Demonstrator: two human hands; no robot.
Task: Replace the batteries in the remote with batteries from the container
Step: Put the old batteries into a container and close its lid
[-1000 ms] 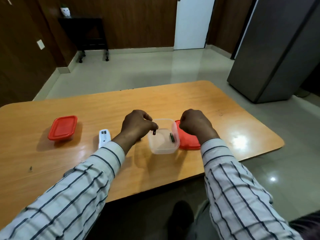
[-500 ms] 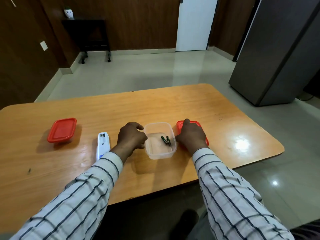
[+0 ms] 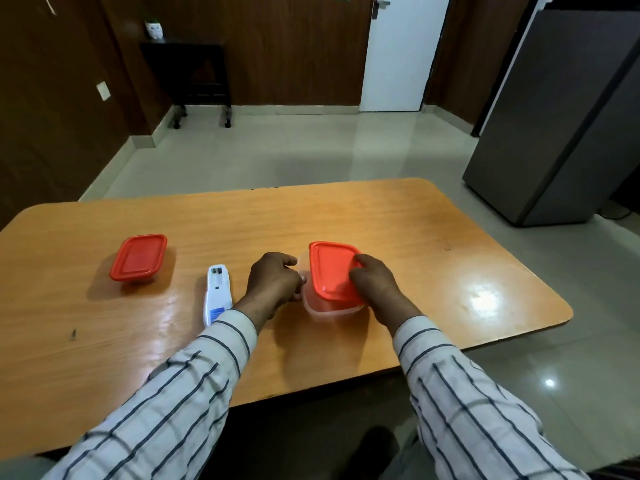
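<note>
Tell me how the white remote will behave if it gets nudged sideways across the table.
The remote lies flat and long, so it likely slides or pivots rather than tips. The glossy table suggests little friction. Its battery bay looks uncovered, so cells might jostle loose.

On the tabletop (image 3: 381, 209) we see three things in a row from left to right: a lidded box (image 3: 138, 258), the remote (image 3: 216, 294) and the container (image 3: 332, 306). The lidded box sits well apart at the far left. The remote lies lengthwise, just left of our left hand (image 3: 273, 282), which rests between it and the container, touching the container's left wall. A lid (image 3: 330, 270) lies tilted on top of the container, with our right hand (image 3: 375, 284) on its right edge. Behind the tabletop, across the floor, a stand (image 3: 197, 74) is against the wall at the left and a fridge (image 3: 568, 133) stands at the right.
</note>
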